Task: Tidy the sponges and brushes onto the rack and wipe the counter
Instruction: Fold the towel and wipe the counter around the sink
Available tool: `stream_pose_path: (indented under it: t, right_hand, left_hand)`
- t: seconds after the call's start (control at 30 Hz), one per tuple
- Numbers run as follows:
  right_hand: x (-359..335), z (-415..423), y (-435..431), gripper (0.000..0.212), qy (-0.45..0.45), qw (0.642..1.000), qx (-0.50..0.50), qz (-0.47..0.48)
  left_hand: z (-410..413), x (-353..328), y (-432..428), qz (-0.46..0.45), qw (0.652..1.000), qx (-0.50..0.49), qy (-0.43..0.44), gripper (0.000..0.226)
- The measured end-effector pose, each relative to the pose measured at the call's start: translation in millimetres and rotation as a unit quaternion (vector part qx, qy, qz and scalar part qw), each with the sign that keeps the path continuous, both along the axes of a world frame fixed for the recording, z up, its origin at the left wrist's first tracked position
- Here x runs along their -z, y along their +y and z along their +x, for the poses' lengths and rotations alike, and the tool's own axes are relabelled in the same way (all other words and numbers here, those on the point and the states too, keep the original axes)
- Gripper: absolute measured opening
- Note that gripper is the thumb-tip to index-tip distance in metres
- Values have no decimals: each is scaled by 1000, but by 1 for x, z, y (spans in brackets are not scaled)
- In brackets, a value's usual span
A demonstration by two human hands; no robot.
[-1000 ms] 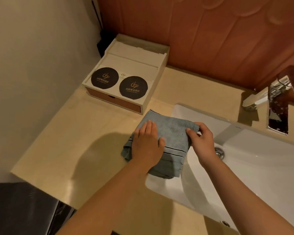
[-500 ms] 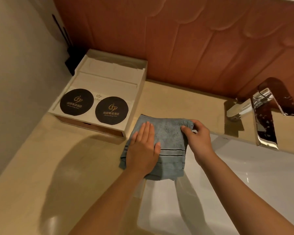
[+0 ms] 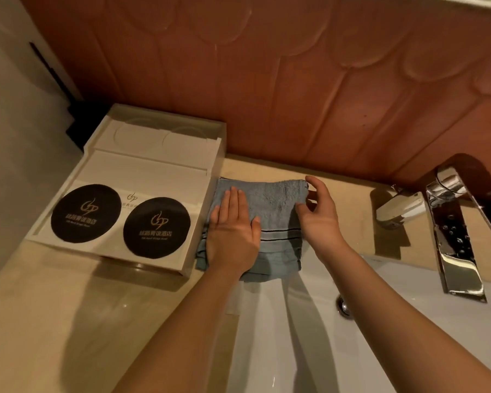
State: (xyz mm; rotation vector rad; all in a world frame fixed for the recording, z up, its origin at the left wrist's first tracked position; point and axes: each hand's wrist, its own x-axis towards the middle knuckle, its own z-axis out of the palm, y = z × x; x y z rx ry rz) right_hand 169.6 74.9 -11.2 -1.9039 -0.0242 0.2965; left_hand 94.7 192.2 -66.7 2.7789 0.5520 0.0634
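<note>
Blue cloth (image 3: 270,205) now beside tray; left hand (image 3: 233,236) flat, right hand (image 3: 318,217) has let go.

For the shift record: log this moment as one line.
step: wiping counter | left hand: flat on blue towel | right hand: fingers open at towel's edge | towel: beside white tray

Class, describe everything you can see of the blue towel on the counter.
The blue towel is a folded terry cloth with dark stripes near one end. It lies flat on the beige counter, beside the white tray, its near edge overhanging the sink. The left hand presses flat on it; the right hand is at its right edge.
</note>
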Motion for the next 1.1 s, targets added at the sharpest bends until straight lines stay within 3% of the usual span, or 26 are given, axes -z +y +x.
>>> stream_pose_path:
  t: [0.17,0.23,0.33,0.4,0.63,0.73,0.87,1.1]
  right_hand:
    - [12,20,3,48,-19,999,-8,-36]
    - [17,21,5,50,-62,989,-55,-123]
    - [23,22,11,52,-153,931,-104,-314]
    - [25,24,18,51,-209,902,-122,-358]
    - [44,40,39,72,-228,877,-181,-383]
    - [50,36,41,70,-228,876,-166,-391]
    - [49,37,39,66,-207,871,-188,-403]
    - [47,38,10,57,-186,849,-215,-445]
  left_hand:
    - [34,5,8,-1,999,-32,-33,77]
    - [46,7,11,9,997,-38,-64,66]
    - [62,9,16,15,997,-28,-74,60]
    - [68,6,17,22,997,-23,-76,58]
    - [81,8,24,27,997,-12,-66,56]
    - [82,8,25,29,997,-7,-66,57]
    - [81,8,23,20,999,-10,-38,75]
    - [77,4,2,37,999,17,-7,71]
